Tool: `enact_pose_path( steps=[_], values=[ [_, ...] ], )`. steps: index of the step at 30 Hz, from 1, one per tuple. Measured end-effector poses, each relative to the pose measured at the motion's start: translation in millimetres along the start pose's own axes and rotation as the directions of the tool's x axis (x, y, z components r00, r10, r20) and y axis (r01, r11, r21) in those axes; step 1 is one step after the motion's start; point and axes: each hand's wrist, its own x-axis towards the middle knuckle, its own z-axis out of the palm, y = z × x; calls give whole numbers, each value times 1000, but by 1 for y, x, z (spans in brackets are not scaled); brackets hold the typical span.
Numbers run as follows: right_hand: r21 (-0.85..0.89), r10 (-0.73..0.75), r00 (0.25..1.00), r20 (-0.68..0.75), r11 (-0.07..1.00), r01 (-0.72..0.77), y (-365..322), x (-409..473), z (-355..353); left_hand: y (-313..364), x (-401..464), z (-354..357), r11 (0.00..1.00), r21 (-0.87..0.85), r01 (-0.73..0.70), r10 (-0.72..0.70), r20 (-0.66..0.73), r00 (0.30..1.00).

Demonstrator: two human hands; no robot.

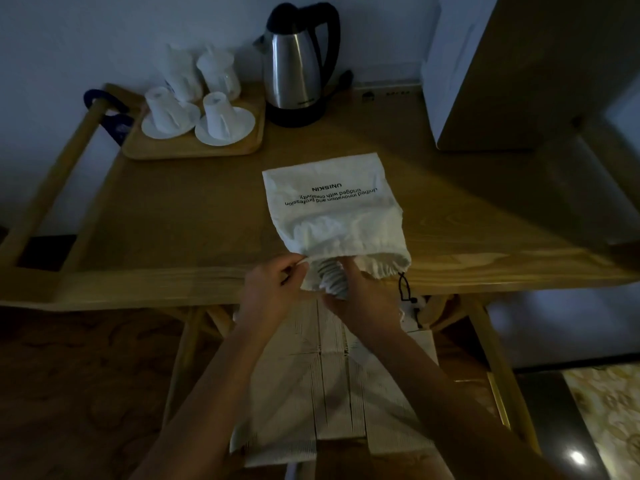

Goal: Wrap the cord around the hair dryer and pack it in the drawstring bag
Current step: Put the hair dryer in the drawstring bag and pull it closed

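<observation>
Hair dryer (330, 280), cord wound round it, sits half inside the mouth of the white drawstring bag (332, 206) at the near edge of your worktop (194, 209). Your left hand (268, 292) pinches the bag's rim; your right hand (363, 299) grips the dryer's exposed end. The bag's print, upside down to you, reads "UNISKIN" and "Unified innovation and profession bridged with creativity." A steel kettle (296, 67) stands at the back.
</observation>
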Motion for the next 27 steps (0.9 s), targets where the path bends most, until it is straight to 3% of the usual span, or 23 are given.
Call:
enact_pose_path(
  steps=[4, 7, 10, 13, 15, 20, 23, 27],
  values=[
    [-42, 92, 995, 24, 995, -91, 1, 3, 11, -4, 0, 5, 1000, 8, 23, -23, 1, 1000],
    [19, 17, 990, 138, 1000, -20, 9, -8, 12, -6, -2, 9, 999, -10, 42, -42, 8, 999],
    [-113, -7, 983, 181, 993, 28, 20, -39, 7, -10, -5, 10, 999, -2, 40, -40, 13, 999],
    [-206, -111, 989, 93, 970, 128, 31, -60, 9, -14, -6, 11, 999, 16, 39, -40, 25, 999],
    [-160, -180, 983, 28, 970, 183, 35, -58, 11, -17, -7, 11, 999, 34, 28, -29, 44, 999],
    [-24, -114, 975, -190, 993, 111, 19, -34, -5, -18, -12, 6, 996, 82, -21, 16, 67, 998],
    [-176, -152, 932, -329, 979, 98, 3, -4, -8, -11, -18, 4, 996, 63, -57, 51, 96, 994],
    [-327, -121, 957, -263, 945, 30, -8, 19, 5, -9, -18, -2, 1000, 29, -7, 5, 68, 998]
  ],
)
